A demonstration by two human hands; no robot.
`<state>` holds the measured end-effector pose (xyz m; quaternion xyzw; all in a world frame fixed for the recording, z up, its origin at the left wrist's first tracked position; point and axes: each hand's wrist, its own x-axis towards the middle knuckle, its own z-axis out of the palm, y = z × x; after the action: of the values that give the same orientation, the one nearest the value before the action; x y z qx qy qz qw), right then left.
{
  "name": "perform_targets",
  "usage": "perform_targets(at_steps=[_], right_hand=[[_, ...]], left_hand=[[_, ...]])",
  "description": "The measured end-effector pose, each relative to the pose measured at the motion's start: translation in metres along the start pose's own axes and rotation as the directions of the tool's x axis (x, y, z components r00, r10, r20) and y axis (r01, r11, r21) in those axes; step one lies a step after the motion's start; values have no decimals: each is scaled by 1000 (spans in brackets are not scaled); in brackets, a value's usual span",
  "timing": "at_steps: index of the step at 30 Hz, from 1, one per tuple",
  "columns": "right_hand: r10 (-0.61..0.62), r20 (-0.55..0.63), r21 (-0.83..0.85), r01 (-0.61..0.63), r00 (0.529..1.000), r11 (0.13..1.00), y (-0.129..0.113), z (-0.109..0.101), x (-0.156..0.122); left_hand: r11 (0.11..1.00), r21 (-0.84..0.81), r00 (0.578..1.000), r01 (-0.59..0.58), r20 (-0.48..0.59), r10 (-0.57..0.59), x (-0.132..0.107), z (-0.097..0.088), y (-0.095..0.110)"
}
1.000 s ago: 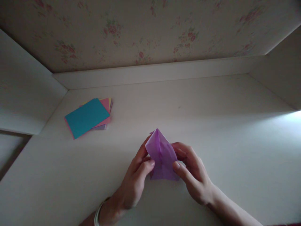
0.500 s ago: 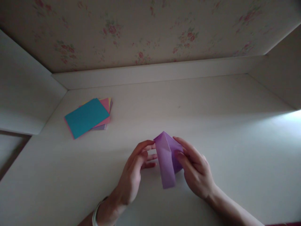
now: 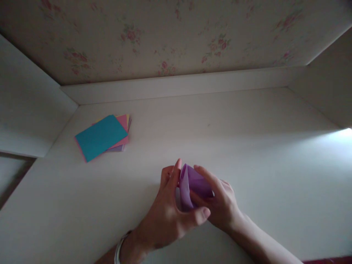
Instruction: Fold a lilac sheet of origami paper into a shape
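A piece of folded purple paper is held up between my two hands over the white tabletop, its folds standing partly open. My right hand grips it from the right, fingertips at the top edge and thumb inside the fold. Around the left side of the paper curls my left hand, fingers against the outer face and thumb stretched across below the bottom edge. The left thumb and palm hide the lower part of the paper.
At the back left of the white table lies a stack of coloured paper, blue on top with pink, yellow and purple below. White panels and a floral-papered wall bound the surface.
My left hand has moved right and closed round the paper's left side, its thumb now crossing the front. The paper has turned and its hanging flap is bent back. The stack has not moved.
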<state>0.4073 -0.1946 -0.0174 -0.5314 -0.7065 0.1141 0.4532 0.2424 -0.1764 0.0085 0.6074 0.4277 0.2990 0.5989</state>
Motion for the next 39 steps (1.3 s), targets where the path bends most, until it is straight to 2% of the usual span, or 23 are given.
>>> perform_targets(at_steps=[2,4,7,11,15,20,24,27,29,31,34,36,39], right_hand=[[-41,19,9,41,999,999,0,2,-1],[-9,24,17,9,1000,1000,0,2,-1],[187,-4,74,-186,982,980,2,0,-1],[484,72,196,-489,872,850,5,-4,1],[607,140,304,-618,782,725,7,-6,4],[690,166,404,-687,704,604,9,-8,10],[731,156,415,-716,664,562,12,-12,15],[738,197,450,-728,646,518,17,-14,16],[728,227,523,-711,647,470,20,-14,16],[696,229,580,-670,680,464,23,-15,15],[588,226,521,-606,777,601,27,-20,14],[507,253,442,-565,824,697,29,-24,13],[416,317,398,-518,852,757,31,-28,11]], left_hand=[[1000,-14,999,3,-43,-4,1,1,-3],[993,-105,994,46,-91,-56,1,0,-4],[960,-242,964,144,-182,-191,3,-5,-5],[911,-348,897,223,-293,-332,8,-10,-7],[842,-472,852,262,-297,-431,12,-15,-9],[799,-531,878,282,-192,-438,14,-22,-4],[844,-479,919,239,-169,-356,14,-25,0],[877,-429,931,215,-182,-317,15,-26,-1],[901,-373,924,222,-214,-316,16,-28,-3],[925,-313,908,217,-284,-309,17,-29,-5],[947,-239,862,215,-410,-299,17,-31,-8],[960,-192,842,204,-466,-272,17,-31,-9],[988,-69,860,137,-487,-153,16,-32,-11]])
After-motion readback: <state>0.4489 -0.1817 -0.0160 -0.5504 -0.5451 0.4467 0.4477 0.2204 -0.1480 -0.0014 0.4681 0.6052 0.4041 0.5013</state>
